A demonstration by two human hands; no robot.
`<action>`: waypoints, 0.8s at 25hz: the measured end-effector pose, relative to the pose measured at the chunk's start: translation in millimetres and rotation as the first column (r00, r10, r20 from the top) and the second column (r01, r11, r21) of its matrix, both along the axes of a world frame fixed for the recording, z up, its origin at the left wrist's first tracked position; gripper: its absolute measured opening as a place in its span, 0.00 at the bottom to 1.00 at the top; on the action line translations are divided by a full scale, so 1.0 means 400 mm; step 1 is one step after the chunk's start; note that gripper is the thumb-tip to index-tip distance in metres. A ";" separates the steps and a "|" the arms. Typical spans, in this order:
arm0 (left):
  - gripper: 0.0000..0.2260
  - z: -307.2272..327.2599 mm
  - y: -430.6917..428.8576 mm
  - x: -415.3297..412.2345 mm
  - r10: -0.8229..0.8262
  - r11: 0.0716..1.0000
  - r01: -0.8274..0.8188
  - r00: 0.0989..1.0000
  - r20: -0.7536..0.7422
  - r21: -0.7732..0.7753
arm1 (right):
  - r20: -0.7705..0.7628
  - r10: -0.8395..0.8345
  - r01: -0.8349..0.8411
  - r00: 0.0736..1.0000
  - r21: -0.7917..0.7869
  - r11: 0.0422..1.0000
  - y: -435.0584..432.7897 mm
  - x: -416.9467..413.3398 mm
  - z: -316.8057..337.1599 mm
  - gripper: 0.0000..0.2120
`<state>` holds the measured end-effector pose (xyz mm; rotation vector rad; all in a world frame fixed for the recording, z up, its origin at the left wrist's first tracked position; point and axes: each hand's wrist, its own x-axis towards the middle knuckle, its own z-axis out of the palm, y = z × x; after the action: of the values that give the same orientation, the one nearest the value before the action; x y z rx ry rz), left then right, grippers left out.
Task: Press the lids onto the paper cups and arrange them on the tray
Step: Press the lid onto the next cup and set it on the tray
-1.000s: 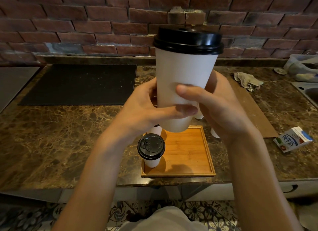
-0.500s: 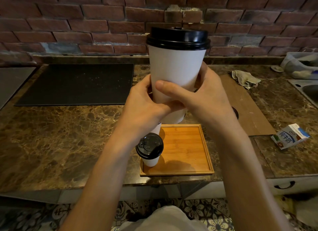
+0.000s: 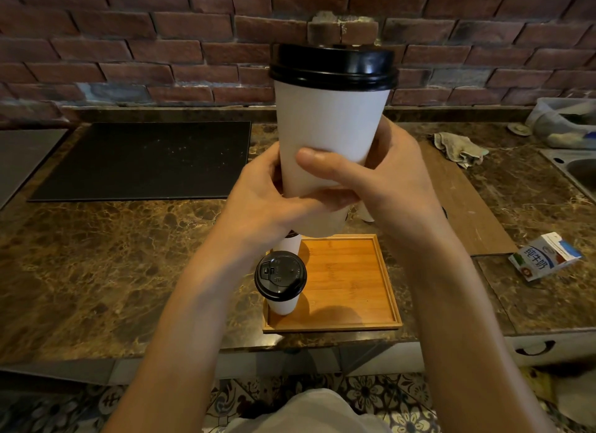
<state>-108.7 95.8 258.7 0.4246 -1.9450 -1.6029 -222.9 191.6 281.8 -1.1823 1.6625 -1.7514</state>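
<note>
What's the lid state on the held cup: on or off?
On. The black lid sits level over the rim of the paper cup. Fully sealed: cannot tell.

second cup (image 3: 288, 243) mostly hidden behind left hand (image 3: 261, 203), sink (image 3: 580, 171) cut off

A lidded cup (image 3: 280, 277) fills the tray's (image 3: 350, 303) near-left corner, and a second cup (image 3: 289, 243) stands just behind it; the tray's middle and right side lie bare. The tall cup (image 3: 329, 129) I grip hangs above its far edge; a wooden board (image 3: 464, 203) lies right of it.
</note>
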 end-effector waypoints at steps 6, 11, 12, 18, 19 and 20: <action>0.27 0.005 -0.005 0.010 -0.129 0.991 0.128 0.992 -0.003 0.049 | 0.084 0.147 -0.149 0.986 0.021 0.989 0.002 -0.022 -0.007 0.26; 0.26 -0.002 -0.007 0.009 -0.093 0.995 0.093 0.996 -0.018 0.043 | 0.031 0.128 -0.130 0.991 0.061 0.990 -0.002 -0.017 -0.003 0.25; 0.25 -0.004 -0.008 0.006 -0.075 0.996 0.076 0.997 -0.020 0.046 | 0.017 0.117 -0.118 0.993 0.062 0.991 -0.003 -0.015 0.000 0.23; 0.21 -0.010 -0.011 -0.009 0.034 0.999 -0.034 0.999 -0.012 -0.001 | -0.075 -0.007 0.013 0.997 0.071 0.997 -0.009 -0.004 0.008 0.28; 0.21 -0.012 -0.011 -0.012 0.048 0.999 -0.048 0.999 -0.018 -0.003 | -0.083 -0.025 0.031 0.996 0.076 0.997 -0.011 -0.003 0.007 0.29; 0.21 -0.014 -0.010 -0.014 0.060 0.998 -0.061 0.998 -0.021 -0.005 | -0.093 -0.043 0.051 0.995 0.083 0.995 -0.013 -0.002 0.006 0.30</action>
<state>-114.3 91.8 253.1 0.4585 -1.9029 -1.5572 -223.6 186.5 284.0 -1.2104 1.8133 -1.6585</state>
